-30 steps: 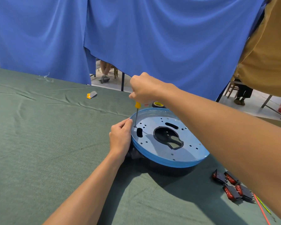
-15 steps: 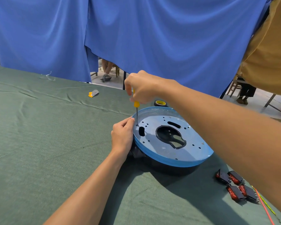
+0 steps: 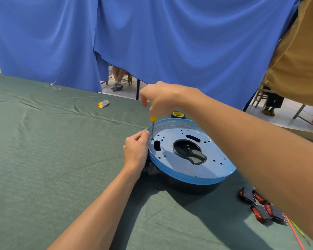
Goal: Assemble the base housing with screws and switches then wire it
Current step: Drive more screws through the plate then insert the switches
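Blue round housing point(image 3: 215, 168) sits mid-table point(image 3: 43, 159). My right grip point(image 3: 163, 98) grasps a yellow-handled screwdriver point(image 3: 152, 127), upright, tip on the housing's left edge. My left grip point(image 3: 135, 150) holds the rim beside it. Switches point(image 3: 260, 206) lie near right.

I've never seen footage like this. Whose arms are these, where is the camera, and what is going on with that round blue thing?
No machine here: a person wears a camera on the head, so you look down along their own arms. The right hand grips a small yellow-handled screwdriver, tip down on the round blue base housing. The left hand holds the housing's rim beside the tip. On the green cloth lie red-and-black switches, thin wires and a tape roll.
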`<state>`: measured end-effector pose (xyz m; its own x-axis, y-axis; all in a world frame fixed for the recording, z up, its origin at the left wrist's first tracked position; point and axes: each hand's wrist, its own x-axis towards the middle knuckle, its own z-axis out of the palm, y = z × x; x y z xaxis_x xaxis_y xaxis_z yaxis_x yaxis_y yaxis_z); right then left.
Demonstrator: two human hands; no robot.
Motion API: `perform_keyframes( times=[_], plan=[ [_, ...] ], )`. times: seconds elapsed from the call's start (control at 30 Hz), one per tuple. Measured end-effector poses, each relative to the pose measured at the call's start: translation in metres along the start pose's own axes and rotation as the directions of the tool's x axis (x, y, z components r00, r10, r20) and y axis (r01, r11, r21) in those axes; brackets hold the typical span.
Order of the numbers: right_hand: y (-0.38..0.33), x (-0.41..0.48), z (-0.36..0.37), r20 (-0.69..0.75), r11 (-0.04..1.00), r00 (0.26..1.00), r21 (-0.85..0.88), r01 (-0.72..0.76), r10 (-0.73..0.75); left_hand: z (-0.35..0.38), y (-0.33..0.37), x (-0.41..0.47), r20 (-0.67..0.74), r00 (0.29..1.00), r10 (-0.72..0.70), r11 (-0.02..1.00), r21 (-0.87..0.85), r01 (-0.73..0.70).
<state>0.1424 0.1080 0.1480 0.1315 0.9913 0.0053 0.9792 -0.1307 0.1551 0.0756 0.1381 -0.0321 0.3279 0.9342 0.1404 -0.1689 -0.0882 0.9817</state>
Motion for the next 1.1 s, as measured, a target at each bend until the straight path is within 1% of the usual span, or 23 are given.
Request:
perform_keyframes(
  times=[0.07, 0.17, 0.27, 0.37, 0.47, 0.53, 0.6, 0.63, 0.7, 0.77, 0.83, 0.93, 1.0, 1.1],
  plan=[
    [0.001, 0.001, 0.003, -0.092, 0.999, 0.995, -0.027, 0.038, -0.040, 0.000, 0.000, -0.001, -0.001, 1.000, 0.002, 1.000, 0.002, -0.002],
    [0.006, 0.005, 0.008, -0.149, 1.000, 0.989, 0.000, 0.001, -0.001, -0.001, 0.000, -0.001, -0.006, 1.000, -0.006, 1.000, 0.013, 0.006],
    [0.010, 0.012, 0.013, -0.158, 0.997, 0.984, 0.016, -0.081, 0.083, -0.001, 0.001, -0.001, 0.000, 1.000, -0.013, 1.000, 0.018, 0.013],
    [0.013, 0.015, 0.016, -0.149, 0.990, 0.980, -0.034, -0.137, 0.131, -0.001, 0.001, -0.001, 0.000, 1.000, -0.014, 0.999, 0.032, 0.014],
    [0.011, 0.013, 0.011, -0.094, 0.986, 0.986, -0.088, -0.142, 0.134, -0.001, 0.001, -0.001, -0.010, 1.000, 0.000, 0.999, 0.033, 0.000],
    [0.011, 0.013, 0.006, -0.013, 0.988, 0.993, -0.104, -0.117, 0.117, 0.000, 0.001, -0.001, -0.006, 1.000, 0.001, 1.000, 0.027, -0.001],
    [0.010, 0.014, 0.003, 0.076, 0.996, 0.994, -0.044, -0.076, 0.079, 0.000, 0.001, -0.001, 0.002, 1.000, 0.000, 1.000, 0.014, 0.000],
    [0.011, 0.015, 0.002, 0.096, 0.998, 0.993, 0.006, -0.063, 0.062, -0.001, 0.001, -0.001, 0.004, 1.000, 0.001, 1.000, 0.009, -0.001],
    [0.014, 0.016, 0.005, 0.051, 0.996, 0.998, 0.083, -0.043, 0.039, -0.001, 0.000, 0.000, 0.004, 1.000, 0.004, 1.000, 0.004, -0.004],
    [0.016, 0.018, 0.012, -0.059, 0.993, 0.997, 0.112, -0.034, 0.041, -0.001, -0.002, 0.000, 0.003, 1.000, 0.009, 1.000, 0.004, -0.009],
    [0.017, 0.020, 0.018, -0.152, 0.991, 0.985, 0.114, -0.065, 0.082, -0.001, -0.002, 0.001, 0.002, 1.000, 0.010, 1.000, 0.005, -0.010],
    [0.019, 0.020, 0.025, -0.188, 0.990, 0.974, 0.079, -0.117, 0.130, -0.001, 0.000, 0.000, 0.012, 1.000, 0.004, 1.000, -0.001, -0.004],
    [0.018, 0.018, 0.022, -0.137, 0.986, 0.977, 0.054, -0.156, 0.162, -0.001, 0.000, 0.000, 0.011, 1.000, 0.000, 1.000, -0.002, 0.000],
    [0.013, 0.011, 0.006, 0.051, 0.990, 0.988, -0.004, -0.144, 0.144, -0.001, 0.000, 0.000, 0.004, 1.000, 0.009, 1.000, 0.002, -0.009]
  ],
)
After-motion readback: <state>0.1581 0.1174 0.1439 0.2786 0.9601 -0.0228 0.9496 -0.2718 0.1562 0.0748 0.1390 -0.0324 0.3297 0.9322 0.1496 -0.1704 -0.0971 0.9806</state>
